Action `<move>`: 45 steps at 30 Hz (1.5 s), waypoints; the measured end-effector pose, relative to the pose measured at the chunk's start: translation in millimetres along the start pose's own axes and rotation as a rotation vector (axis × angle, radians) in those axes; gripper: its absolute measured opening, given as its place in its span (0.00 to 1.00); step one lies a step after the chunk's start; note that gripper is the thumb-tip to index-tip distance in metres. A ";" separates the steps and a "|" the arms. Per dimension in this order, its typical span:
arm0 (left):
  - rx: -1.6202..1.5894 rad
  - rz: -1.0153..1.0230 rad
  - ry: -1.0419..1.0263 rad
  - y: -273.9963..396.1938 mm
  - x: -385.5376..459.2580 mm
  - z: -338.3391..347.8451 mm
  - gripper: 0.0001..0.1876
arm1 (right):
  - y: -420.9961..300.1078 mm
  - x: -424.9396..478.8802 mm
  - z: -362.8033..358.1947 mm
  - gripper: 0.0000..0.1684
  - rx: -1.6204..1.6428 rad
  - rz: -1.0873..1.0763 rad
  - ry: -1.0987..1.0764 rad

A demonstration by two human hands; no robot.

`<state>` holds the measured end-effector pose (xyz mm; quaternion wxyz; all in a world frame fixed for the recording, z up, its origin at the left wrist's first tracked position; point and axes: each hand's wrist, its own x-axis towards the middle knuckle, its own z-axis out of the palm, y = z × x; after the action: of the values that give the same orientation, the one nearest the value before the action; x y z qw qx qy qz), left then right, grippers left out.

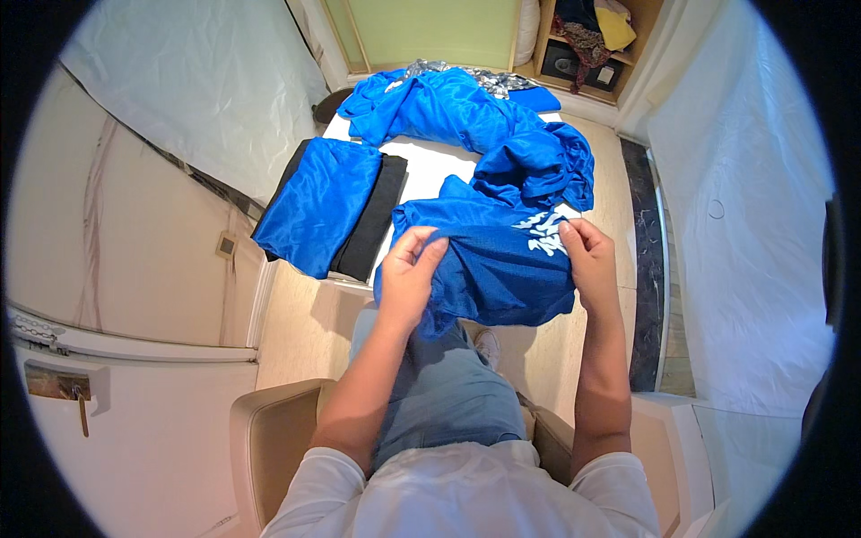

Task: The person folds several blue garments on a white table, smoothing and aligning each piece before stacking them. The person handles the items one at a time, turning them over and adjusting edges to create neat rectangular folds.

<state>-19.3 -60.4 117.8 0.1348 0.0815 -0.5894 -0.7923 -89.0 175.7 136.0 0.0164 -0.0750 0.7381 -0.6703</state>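
Between my two hands a blue cloth garment (pixel 501 282) with a white print is stretched out, its lower part hanging past the near table edge above my lap. My left hand (pixel 410 272) pinches its edge between thumb and fingers. At the right, by the white print, my right hand (pixel 592 259) grips the same edge. The cloth's far part rests on the white table (pixel 430 161). To the left lies a flat, folded blue cloth (pixel 323 202) on top of folded black cloth (pixel 370 218).
Rumpled blue fabric (pixel 451 107) heaps along the table's far side, and more bunched blue cloth (pixel 538 161) lies at the right. A grey patterned cloth (pixel 498 81) is behind. An armchair (pixel 282 437) is beneath me. Open shelves (pixel 592 47) with clothes stand at the far right.
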 end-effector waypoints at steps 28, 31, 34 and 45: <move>-0.191 -0.089 -0.314 47.3 -5.6 14.0 0.33 | -15.4 -30.7 54.4 0.10 -0.137 -0.270 -0.105; 0.096 0.063 -0.315 50.2 -1.7 8.1 0.24 | -17.1 -29.6 42.3 0.09 0.146 -0.052 -0.132; 0.509 0.275 -0.257 48.6 1.8 9.0 0.22 | -21.8 -24.2 27.5 0.10 0.351 0.146 -0.139; 0.585 0.254 0.008 27.4 16.1 -15.3 0.10 | -32.2 -11.0 -17.7 0.19 1.126 0.459 -0.149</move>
<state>-27.0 -86.7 140.0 0.2058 0.0458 -0.7971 -0.5658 -77.5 191.8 168.9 0.2488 0.0594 0.2649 -0.9297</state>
